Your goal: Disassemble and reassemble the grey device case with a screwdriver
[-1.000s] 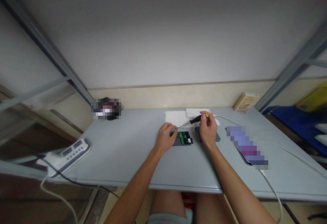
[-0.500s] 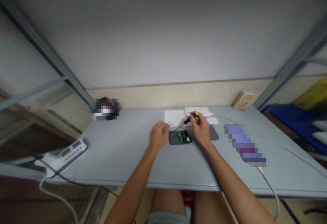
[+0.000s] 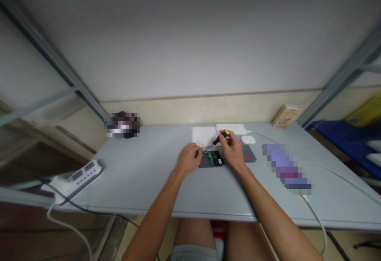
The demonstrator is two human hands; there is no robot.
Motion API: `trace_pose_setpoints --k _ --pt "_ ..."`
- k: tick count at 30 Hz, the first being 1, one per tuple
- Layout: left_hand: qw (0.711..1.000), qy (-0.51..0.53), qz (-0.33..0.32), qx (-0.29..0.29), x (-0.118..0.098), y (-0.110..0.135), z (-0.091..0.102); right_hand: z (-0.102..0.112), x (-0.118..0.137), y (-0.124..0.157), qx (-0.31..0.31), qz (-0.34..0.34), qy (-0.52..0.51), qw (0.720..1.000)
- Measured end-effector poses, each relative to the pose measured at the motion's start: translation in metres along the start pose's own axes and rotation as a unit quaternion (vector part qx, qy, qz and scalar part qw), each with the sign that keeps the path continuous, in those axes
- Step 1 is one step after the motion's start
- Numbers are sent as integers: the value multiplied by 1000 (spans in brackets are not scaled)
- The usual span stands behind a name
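My right hand (image 3: 233, 150) is closed around the black and yellow handle of a screwdriver (image 3: 219, 138). Its thin shaft slants down and left to the far left part of an opened dark grey device (image 3: 210, 165) with a green circuit board (image 3: 212, 157). At the device's left end, my left hand (image 3: 189, 159) has its fingers curled together near the screwdriver tip. Something small and dark shows by those fingers, too small to name. Partly behind my right wrist lies a grey panel (image 3: 249, 154) with an orange mark.
White paper (image 3: 204, 135) with several dark specks lies behind the device, near a white power bank-like block (image 3: 230, 129) and a white case (image 3: 248, 139). A blurred-out slab (image 3: 285, 166) with a cable is right; a power strip (image 3: 80, 179) left; a box (image 3: 286, 116) back right.
My left hand has moved right, over the device's left end, and now covers part of it. The screwdriver and my right hand have shifted very slightly left.
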State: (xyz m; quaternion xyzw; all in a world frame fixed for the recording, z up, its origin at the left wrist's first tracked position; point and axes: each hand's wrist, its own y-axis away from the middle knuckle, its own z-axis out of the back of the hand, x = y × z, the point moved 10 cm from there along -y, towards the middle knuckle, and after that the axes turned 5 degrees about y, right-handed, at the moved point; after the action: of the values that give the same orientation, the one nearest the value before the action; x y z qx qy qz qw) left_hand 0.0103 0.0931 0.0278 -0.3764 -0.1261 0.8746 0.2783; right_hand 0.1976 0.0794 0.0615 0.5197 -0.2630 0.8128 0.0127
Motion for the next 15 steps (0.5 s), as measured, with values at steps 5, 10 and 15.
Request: trace_pose_setpoints --k 5,10,15 --pt "1000 12 -10 5 -1 0 -1 -5 9 3 29 12 1 1000" --pt "999 35 -22 -1 -1 0 -2 -18 26 -3 108 47 8 993" --pt "999 38 -25 -6 -1 -1 -2 -40 56 -16 172 98 -12 980"
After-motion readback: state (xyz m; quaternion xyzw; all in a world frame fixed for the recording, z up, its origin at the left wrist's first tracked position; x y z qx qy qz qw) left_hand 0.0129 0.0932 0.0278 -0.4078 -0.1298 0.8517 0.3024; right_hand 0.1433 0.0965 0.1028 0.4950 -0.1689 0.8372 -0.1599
